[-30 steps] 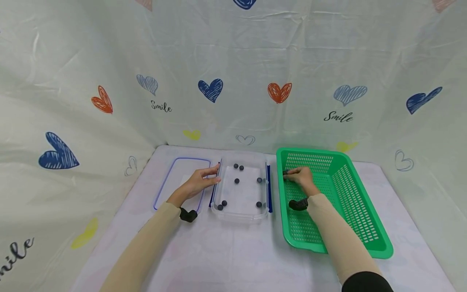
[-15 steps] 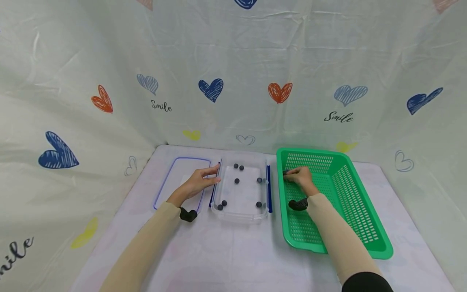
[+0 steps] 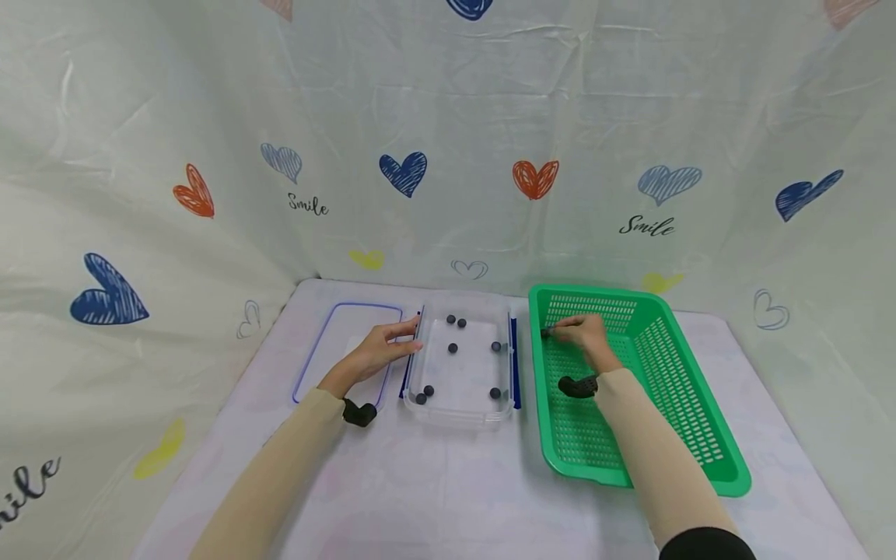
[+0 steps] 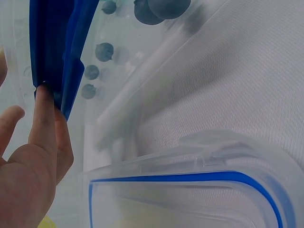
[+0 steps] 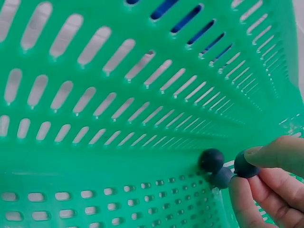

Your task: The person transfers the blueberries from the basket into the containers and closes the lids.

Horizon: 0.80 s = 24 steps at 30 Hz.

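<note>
In the right wrist view, my right hand [image 5: 278, 175] pinches a small dark blue ball [image 5: 246, 165] between thumb and fingertips. Two similar balls [image 5: 211, 160] lie touching each other just beside it, near the corner of the green basket [image 3: 549, 435]. My left hand [image 3: 378, 350] rests against the left side of a clear plastic container [image 3: 458, 421], its fingers extended. One fingertip touches the container's blue side flap [image 4: 54, 42] in the left wrist view. Several dark balls [image 3: 453, 348] lie scattered on the container's floor.
A clear lid with a blue seal [image 4: 180, 177] lies on the table left of the container, partly beneath my left arm. The container's other blue flap [image 3: 516, 362] hangs on the side facing the basket. A patterned curtain [image 3: 455, 117] stands behind the table.
My right hand has shifted slightly right, away from the basket's left wall, and has lifted a little. My left hand and the container stay in place.
</note>
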{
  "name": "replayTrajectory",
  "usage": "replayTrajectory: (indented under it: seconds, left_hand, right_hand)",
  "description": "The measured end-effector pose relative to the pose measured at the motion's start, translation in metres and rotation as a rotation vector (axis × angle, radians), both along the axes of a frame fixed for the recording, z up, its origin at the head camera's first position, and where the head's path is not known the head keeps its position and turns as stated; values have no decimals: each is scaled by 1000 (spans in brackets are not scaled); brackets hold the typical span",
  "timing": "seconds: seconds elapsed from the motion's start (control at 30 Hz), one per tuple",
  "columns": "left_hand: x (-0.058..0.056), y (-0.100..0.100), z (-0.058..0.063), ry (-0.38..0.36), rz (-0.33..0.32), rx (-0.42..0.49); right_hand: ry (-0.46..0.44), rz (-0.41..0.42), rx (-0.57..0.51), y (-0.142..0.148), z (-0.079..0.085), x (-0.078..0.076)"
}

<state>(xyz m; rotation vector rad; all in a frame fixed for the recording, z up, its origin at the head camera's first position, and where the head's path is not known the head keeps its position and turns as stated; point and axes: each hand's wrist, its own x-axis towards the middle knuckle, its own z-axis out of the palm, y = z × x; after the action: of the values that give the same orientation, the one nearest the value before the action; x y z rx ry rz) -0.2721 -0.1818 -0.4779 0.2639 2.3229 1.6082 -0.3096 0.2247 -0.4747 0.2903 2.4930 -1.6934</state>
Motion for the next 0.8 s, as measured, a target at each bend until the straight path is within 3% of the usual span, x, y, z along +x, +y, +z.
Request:
replayTrajectory:
  seconds: [0.53, 0.8]
  left_hand:
    - [0, 0, -5, -6, -14, 33]
    - [0, -1, 1, -20, 8, 18]
  right_hand:
    - [45, 34, -104, 8, 13, 4]
    - [63, 27, -119, 7, 24, 3]
